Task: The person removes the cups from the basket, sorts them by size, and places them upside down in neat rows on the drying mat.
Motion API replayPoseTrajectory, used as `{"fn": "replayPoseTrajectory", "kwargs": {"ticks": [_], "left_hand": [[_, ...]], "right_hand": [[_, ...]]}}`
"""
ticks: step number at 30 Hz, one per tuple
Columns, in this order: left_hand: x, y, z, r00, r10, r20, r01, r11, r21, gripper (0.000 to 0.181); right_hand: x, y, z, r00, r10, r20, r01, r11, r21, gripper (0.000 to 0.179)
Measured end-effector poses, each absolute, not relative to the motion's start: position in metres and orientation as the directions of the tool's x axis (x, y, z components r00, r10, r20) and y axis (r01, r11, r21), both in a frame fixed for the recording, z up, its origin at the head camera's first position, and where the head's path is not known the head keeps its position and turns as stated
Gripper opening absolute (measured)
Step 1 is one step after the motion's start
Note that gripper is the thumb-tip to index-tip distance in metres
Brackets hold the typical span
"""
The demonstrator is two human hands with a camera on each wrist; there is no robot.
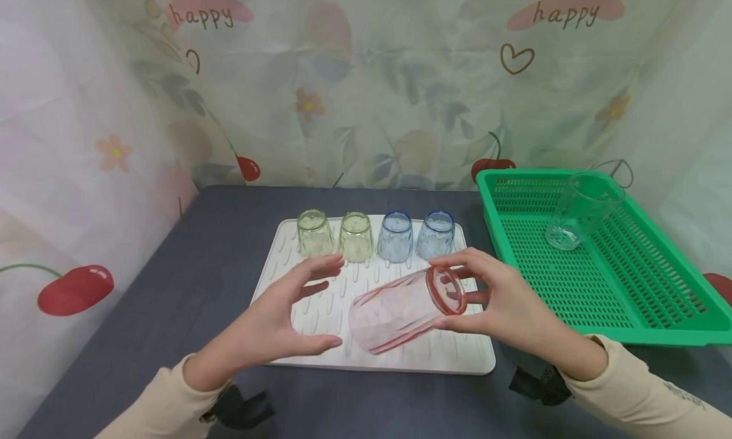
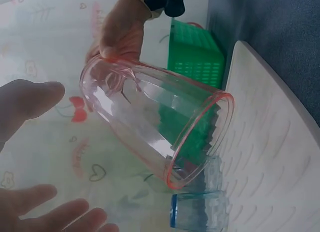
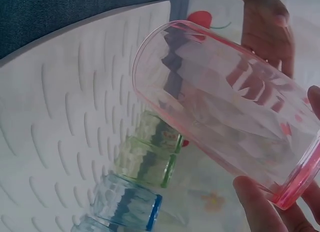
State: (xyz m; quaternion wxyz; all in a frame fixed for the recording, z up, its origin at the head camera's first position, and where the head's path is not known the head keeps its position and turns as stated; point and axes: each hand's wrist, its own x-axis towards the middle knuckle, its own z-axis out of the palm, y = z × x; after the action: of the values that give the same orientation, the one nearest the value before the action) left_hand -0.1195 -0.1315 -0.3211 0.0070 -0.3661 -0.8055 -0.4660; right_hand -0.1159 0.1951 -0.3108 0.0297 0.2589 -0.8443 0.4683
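A clear pink drinking glass [image 1: 394,309] hangs tilted above the white ridged drying mat [image 1: 311,318]. My right hand [image 1: 492,293] pinches it by its thick red-edged base end, thumb below and fingers above. The glass's other end points left and down, towards my left hand [image 1: 297,309]. That hand is apart from the glass, its thumb and fingers spread around bare air. In the left wrist view the pink glass [image 2: 155,122] shows its wide mouth facing the mat. Behind it on the mat stand two green glasses [image 1: 356,239] and two blue glasses [image 1: 396,239], bottoms up.
A green plastic basket [image 1: 606,334] stands on the right of the dark table [image 1: 229,236], with one clear glass mug [image 1: 580,213] leaning inside. Patterned cloth [image 1: 366,96] hangs behind and at both sides.
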Motion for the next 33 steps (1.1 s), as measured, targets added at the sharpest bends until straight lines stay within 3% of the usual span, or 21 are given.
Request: {"fn": "replayPoseTrajectory", "kwargs": {"ticks": [13, 18, 24, 33], "left_hand": [[-0.117, -0.148, -0.330, -0.817, 0.532, 0.220, 0.558, 0.638, 0.531, 0.054], [-0.113, -0.158, -0.344, -0.839, 0.510, 0.189, 0.537, 0.725, 0.431, 0.055], [-0.109, -0.169, -0.367, -0.848, 0.476, 0.234, 0.528, 0.802, 0.279, 0.056], [-0.099, -0.180, -0.398, -0.857, 0.460, 0.230, 0.504, 0.842, 0.194, 0.062]], "right_hand": [[-0.125, 0.191, -0.303, -0.832, -0.415, 0.368, -0.535, 0.425, -0.730, 0.069], [-0.129, 0.185, -0.300, -0.829, -0.407, 0.383, -0.546, 0.442, -0.712, 0.068], [-0.132, 0.180, -0.296, -0.837, -0.392, 0.383, -0.535, 0.433, -0.725, 0.066], [-0.135, 0.172, -0.292, -0.826, -0.388, 0.408, -0.554, 0.432, -0.711, 0.067]]}}
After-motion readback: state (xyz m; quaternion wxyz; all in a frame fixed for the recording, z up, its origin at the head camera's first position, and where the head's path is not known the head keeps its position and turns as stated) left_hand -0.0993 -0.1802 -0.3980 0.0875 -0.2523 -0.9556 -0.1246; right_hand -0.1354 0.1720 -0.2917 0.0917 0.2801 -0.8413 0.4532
